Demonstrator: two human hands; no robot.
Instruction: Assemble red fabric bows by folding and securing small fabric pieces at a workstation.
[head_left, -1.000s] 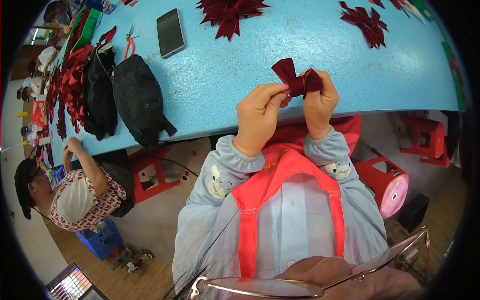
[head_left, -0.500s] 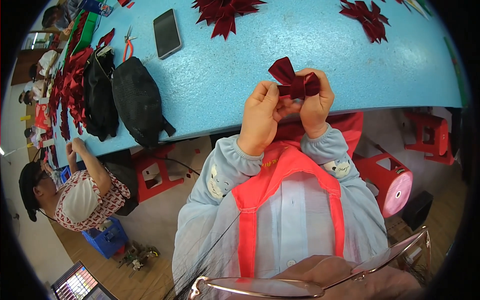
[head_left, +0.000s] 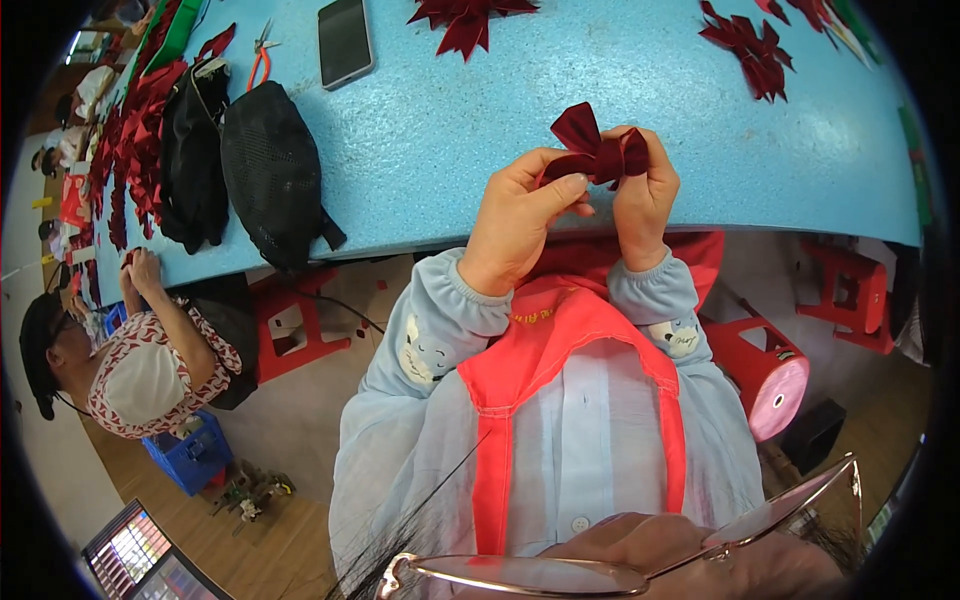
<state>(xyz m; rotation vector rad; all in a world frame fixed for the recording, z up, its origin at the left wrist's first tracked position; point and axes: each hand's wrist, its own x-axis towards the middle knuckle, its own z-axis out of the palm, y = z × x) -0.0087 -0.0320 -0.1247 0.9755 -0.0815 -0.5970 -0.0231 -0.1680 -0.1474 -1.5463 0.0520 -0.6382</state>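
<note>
**Both hands pinch a dark red ribbon bow at the table's near edge**

The left hand (head_left: 520, 225) and the right hand (head_left: 643, 195) meet over the near edge of the blue table (head_left: 450, 130), and between them sits a dark red ribbon bow (head_left: 592, 150). The left thumb and forefinger are pressed together on the bow's left side, just below the loop that stands up above the fingertips. The right hand's fingers curl shut around the bow's right loop, so most of that side is hidden inside the grip. The middle of the bow lies between the two sets of fingertips, and that looks like the reason for the two-sided hold: pinching from both sides keeps the gathered centre from springing open. The bow is held clear of the tabletop, close to the chest, above a red apron (head_left: 560, 330).

Beyond the fingers, farther up the table, lie more red ribbon pieces (head_left: 745, 45) to the right and another red cluster (head_left: 465, 18) near the far edge. Left of that cluster rests a dark phone (head_left: 344, 40). Well out to the left of the left hand sit two black bags (head_left: 270, 170), with red-handled scissors (head_left: 262, 55) beyond them and a heap of red ribbons (head_left: 135, 130) along the table's left end. There another person (head_left: 130, 360) sits at work. Red stools (head_left: 765, 365) stand below the right hand.
</note>
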